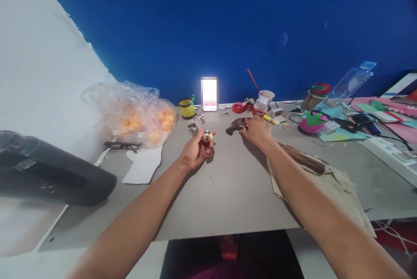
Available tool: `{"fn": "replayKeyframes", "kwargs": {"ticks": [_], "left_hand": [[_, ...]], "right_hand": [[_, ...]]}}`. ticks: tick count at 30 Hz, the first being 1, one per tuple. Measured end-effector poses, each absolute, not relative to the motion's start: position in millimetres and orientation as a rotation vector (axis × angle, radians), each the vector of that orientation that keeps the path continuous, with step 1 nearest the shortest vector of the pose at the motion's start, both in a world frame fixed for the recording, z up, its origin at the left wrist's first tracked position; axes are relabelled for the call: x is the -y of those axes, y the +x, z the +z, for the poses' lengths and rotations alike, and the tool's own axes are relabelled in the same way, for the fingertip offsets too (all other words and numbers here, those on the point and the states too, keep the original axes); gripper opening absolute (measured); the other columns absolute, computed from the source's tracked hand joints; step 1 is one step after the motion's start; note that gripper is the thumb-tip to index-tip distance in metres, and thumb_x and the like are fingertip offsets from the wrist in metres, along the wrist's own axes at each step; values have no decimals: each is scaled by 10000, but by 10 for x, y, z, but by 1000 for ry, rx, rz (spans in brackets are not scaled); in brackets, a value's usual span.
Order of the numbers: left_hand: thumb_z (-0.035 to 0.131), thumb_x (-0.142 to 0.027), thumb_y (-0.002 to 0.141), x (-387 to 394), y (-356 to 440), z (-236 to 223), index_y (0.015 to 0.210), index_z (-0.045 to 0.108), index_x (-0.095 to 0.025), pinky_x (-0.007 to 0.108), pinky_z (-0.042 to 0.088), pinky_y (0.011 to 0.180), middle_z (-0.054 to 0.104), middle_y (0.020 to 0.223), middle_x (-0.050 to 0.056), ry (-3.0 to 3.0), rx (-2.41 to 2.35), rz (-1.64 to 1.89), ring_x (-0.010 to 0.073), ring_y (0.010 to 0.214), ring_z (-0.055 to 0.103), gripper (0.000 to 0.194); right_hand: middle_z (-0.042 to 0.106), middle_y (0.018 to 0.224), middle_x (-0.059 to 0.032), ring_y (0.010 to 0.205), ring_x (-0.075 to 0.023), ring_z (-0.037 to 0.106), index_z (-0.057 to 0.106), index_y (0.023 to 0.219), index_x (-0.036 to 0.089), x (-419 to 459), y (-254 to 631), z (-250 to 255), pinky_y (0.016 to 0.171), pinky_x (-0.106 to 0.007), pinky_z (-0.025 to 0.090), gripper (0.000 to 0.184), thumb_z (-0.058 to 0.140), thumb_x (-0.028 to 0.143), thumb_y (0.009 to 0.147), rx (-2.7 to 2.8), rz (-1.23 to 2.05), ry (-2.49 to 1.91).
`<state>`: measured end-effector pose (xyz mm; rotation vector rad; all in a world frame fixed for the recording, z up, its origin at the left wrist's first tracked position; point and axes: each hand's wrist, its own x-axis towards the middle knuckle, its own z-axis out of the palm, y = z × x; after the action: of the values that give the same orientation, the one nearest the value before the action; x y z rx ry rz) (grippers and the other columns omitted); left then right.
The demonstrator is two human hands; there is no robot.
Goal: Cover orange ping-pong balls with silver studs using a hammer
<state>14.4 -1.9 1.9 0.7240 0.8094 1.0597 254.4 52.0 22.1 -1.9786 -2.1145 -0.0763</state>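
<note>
My left hand [196,151] is curled around a small shiny round metal object [207,136], held between thumb and fingertips just above the grey table [228,192]. My right hand [257,132] rests on the table with its fingers closed near the head of a hammer [236,125]. The hammer's wooden handle [302,159] runs back under my right forearm, across a beige cloth [339,188].
A clear bag of orange balls [137,114] and black glasses [122,145] lie left. A yellow cup [187,108], a bright phone screen [209,93], small metal pieces [193,129], cups, a plastic bottle [350,83] and coloured paper scraps [374,118] line the back and right. A black object [48,175] sits far left.
</note>
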Motion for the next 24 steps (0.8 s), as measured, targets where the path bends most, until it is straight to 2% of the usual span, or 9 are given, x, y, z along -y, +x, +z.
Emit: {"fn": "replayKeyframes", "kwargs": {"ticks": [2, 4, 6, 9, 11, 13, 16, 20, 24], "left_hand": [[738, -619, 838, 17, 148, -2, 1092, 666, -153, 247, 386, 483, 613, 692, 12, 743, -799, 1088, 112, 506, 491, 535], [786, -579, 798, 23, 156, -18, 1148, 643, -161, 246, 402, 492, 637, 722, 13, 801, -814, 1133, 117, 523, 519, 563], [825, -551, 760, 37, 166, -29, 1190, 607, -179, 243, 412, 489, 648, 735, -3, 876, -865, 1173, 116, 518, 533, 609], [850, -525, 743, 64, 179, -46, 1237, 577, -197, 247, 457, 518, 674, 766, -8, 987, -947, 1172, 132, 565, 589, 653], [815, -554, 783, 70, 180, -64, 1265, 585, -200, 266, 496, 545, 690, 792, 4, 1051, -955, 1148, 143, 592, 610, 640], [723, -659, 833, 60, 173, -86, 1251, 613, -183, 288, 513, 541, 687, 780, 21, 1074, -906, 1149, 157, 584, 615, 643], [653, -750, 836, 35, 158, -117, 1188, 640, -146, 292, 507, 510, 673, 749, 41, 1045, -852, 1179, 171, 575, 623, 700], [718, -631, 859, 54, 158, -122, 1181, 633, -159, 277, 511, 524, 668, 749, 18, 1096, -928, 1164, 145, 554, 617, 578], [751, -547, 860, 105, 187, -87, 1157, 641, -175, 278, 530, 560, 646, 733, -9, 1130, -941, 1118, 129, 559, 611, 488]], "right_hand": [[691, 1180, -156, 1154, -299, 610, 762, 1098, 187, -470, 2468, 233, 927, -391, 473, 251, 628, 314, 928, 2039, -102, -1803], [707, 1122, -119, 1070, -249, 633, 741, 1130, 189, -385, 2328, 228, 918, -357, 479, 252, 627, 312, 942, 1995, 53, -1527], [720, 1084, -69, 931, -195, 651, 680, 1269, 205, -274, 2151, 194, 837, -309, 505, 397, 706, 325, 892, 2051, 399, -1222], [718, 1175, -58, 1018, -203, 645, 622, 1389, 257, -125, 1928, 115, 852, -310, 514, 603, 783, 258, 808, 2159, 673, -987], [733, 1128, -60, 990, -206, 646, 681, 1310, 245, -75, 1859, 84, 867, -329, 512, 493, 753, 218, 823, 2120, 682, -1018], [742, 1126, -57, 997, -204, 652, 715, 1263, 248, -72, 1856, 88, 861, -322, 516, 434, 717, 181, 834, 2044, 710, -1032], [747, 1160, -53, 1016, -199, 664, 736, 1226, 246, -117, 1908, 121, 800, -286, 527, 427, 703, 159, 810, 1923, 805, -1023], [754, 1138, -64, 934, -189, 675, 738, 1180, 202, -191, 1958, 104, 735, -276, 526, 404, 759, 215, 777, 1843, 874, -1057], [757, 1016, -42, 821, -173, 651, 735, 1138, 200, -229, 1970, 20, 740, -292, 509, 374, 800, 222, 771, 1925, 795, -1030]]}}
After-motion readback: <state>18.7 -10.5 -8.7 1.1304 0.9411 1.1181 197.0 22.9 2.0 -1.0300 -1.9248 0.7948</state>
